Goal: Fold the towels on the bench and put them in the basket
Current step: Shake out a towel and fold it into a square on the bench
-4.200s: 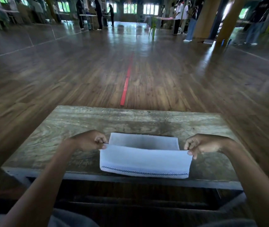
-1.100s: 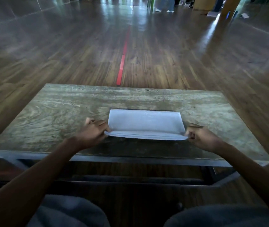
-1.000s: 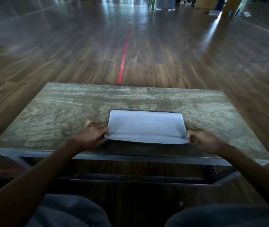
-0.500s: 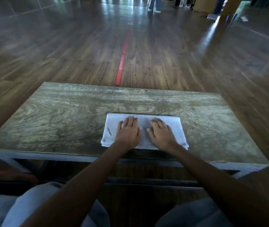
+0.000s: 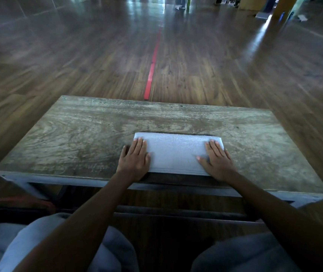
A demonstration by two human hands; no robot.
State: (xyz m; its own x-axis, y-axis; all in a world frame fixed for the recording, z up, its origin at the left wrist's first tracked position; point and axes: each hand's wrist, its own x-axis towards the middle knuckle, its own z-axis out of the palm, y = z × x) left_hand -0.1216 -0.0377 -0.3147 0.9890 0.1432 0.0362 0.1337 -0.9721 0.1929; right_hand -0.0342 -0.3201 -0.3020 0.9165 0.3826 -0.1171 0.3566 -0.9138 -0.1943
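White folded towel [image 5: 177, 153] lying flat near the front edge of a weathered wooden bench [image 5: 82, 138], left hand [image 5: 135, 159] pressing its left end, right hand [image 5: 216, 160] pressing its right end, fingers straight and together, red floor stripe [image 5: 151, 72] beyond

The left end of the towel [image 5: 176, 154] is covered by the left hand [image 5: 135, 160] and its right end by the right hand [image 5: 218, 161], so both near corners are hidden. The layers along its near edge are too fine to be counted. The frame [image 5: 176, 212] under the bench [image 5: 78, 138] is largely lost in shadow. A reddish shape [image 5: 19, 203] at the lower left is too dark to be identified. A standing person [image 5: 179, 5] is cut off by the top edge, and the far floor [image 5: 38, 36] is blurred.
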